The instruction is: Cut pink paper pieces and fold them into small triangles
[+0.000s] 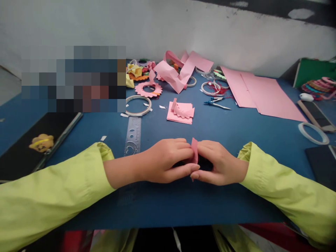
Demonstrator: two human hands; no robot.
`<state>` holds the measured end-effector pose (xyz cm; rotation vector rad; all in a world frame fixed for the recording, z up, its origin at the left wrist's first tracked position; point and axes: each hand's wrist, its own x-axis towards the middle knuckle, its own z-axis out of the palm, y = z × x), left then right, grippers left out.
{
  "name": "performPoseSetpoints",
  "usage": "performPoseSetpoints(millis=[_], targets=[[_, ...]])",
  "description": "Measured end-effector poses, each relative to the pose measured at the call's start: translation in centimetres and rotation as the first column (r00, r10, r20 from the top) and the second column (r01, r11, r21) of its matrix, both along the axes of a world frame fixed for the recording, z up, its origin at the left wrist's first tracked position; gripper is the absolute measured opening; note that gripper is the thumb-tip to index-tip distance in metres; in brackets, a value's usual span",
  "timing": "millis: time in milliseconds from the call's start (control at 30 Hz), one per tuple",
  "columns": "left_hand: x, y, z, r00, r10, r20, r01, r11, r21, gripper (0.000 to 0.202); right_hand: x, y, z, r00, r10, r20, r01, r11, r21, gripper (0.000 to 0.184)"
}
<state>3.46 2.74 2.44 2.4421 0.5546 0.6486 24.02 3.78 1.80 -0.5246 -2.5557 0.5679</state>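
My left hand [168, 159] and my right hand [220, 162] meet at the front middle of the blue table [236, 129]. Both pinch a small folded piece of pink paper [194, 149] that stands up between the fingertips. The lower part of the paper is hidden by the fingers. Both forearms wear yellow-green sleeves. Just beyond the hands lies a stack of folded pink paper [180, 112] with a zigzag cut piece on top.
A clear ruler [133, 134] and a round hoop [138, 105] lie left of centre. A compass [217, 102], pink sheets [262, 92], paper scraps [178, 70] and a pink paper ring [148, 89] sit further back. A tape ring [313, 133] and a phone [316, 114] are at right, a black case [31, 147] at left.
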Motion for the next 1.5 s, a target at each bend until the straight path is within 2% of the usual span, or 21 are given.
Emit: performPoseSetpoints(millis=[233,600,833,1033,1267,1400,1500], targets=[[-0.05,0.1,0.34,1.0,-0.024,0.0,0.024,0.999,-0.039,0.02,0.13,-0.04,0.18,0.999,0.037,0.014,-0.036,0.998,-0.056,0.02],[-0.25,0.3,0.36,0.999,-0.018,0.045,0.023,0.991,-0.134,0.026,0.16,0.2,0.34,0.996,0.084,0.018,-0.081,0.989,-0.12,0.018],[-0.31,0.3,0.56,0.996,-0.047,0.074,0.059,0.984,-0.167,0.02,0.28,0.21,0.3,0.995,0.101,0.009,-0.099,0.984,-0.149,0.023],[-0.4,0.31,0.54,0.997,-0.058,0.06,0.067,0.985,-0.162,0.024,0.27,0.32,0.4,0.996,0.086,0.027,-0.081,0.984,-0.156,0.025],[-0.43,0.37,0.46,0.998,-0.063,0.023,0.066,0.983,-0.174,0.026,0.1,0.35,0.32,0.993,0.103,-0.05,-0.11,0.981,-0.159,0.006],[-0.37,0.23,0.29,0.998,-0.023,0.052,0.03,0.99,-0.14,0.025,0.15,0.31,0.19,0.997,0.032,-0.068,-0.045,0.979,-0.2,0.011],[-0.41,0.19,0.22,0.982,0.141,0.122,-0.125,0.983,-0.134,0.023,0.37,0.5,0.12,0.98,-0.167,-0.105,0.123,0.933,-0.339,0.022]])
